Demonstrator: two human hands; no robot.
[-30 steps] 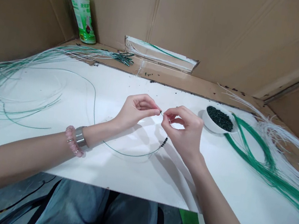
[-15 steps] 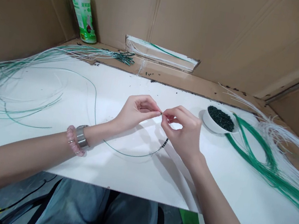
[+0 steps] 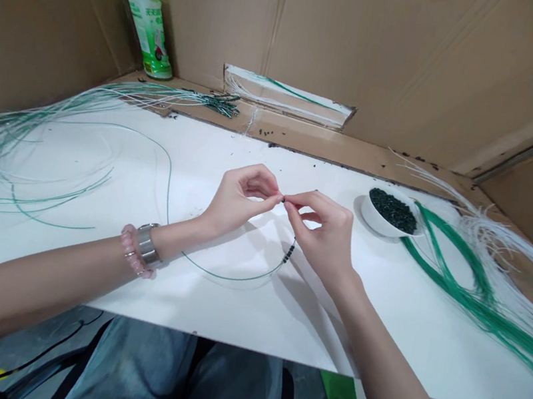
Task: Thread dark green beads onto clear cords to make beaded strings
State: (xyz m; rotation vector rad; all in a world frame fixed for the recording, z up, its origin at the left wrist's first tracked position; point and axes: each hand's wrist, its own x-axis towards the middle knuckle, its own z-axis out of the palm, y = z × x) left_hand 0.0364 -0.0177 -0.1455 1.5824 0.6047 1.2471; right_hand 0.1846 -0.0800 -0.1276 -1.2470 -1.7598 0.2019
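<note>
Here we go, head camera looking down on the work: the left hand (image 3: 240, 203) and the right hand (image 3: 326, 234) are up off the white surface (image 3: 170, 299), fingertips meeting in the middle. The thumb and forefinger of each hand are pressed together, pinching the end of a thin green strand (image 3: 233, 279), with a tiny dark bead (image 3: 283, 199) right there at the pinch. The other fingers curl loosely beneath.

That strand's tip runs roughly sideways between the two hands. From there it drops down and left through a short run of dark beads (image 3: 289, 252), sags in a wide arc just clear of the surface's front edge, then swings up and away to the left. Compared with the last look, the right hand's fingers reach out flatter toward the left, and the pinch sits slightly further left.

Just right of the hands, a white bowl (image 3: 385, 218) is heaped with dark green beads (image 3: 392, 211). Beyond it lies a bundle of green-and-white strands (image 3: 484, 295), with a matching tangle (image 3: 25, 154) off to the left. At the back, a plastic bottle with a green cap (image 3: 146, 18) stands against a cardboard wall (image 3: 371, 47); its green-and-white label has characters too small to read from here. On the left wrist, a pink beaded bracelet (image 3: 133, 251) sits beside a silver metal band (image 3: 148, 245).
</note>
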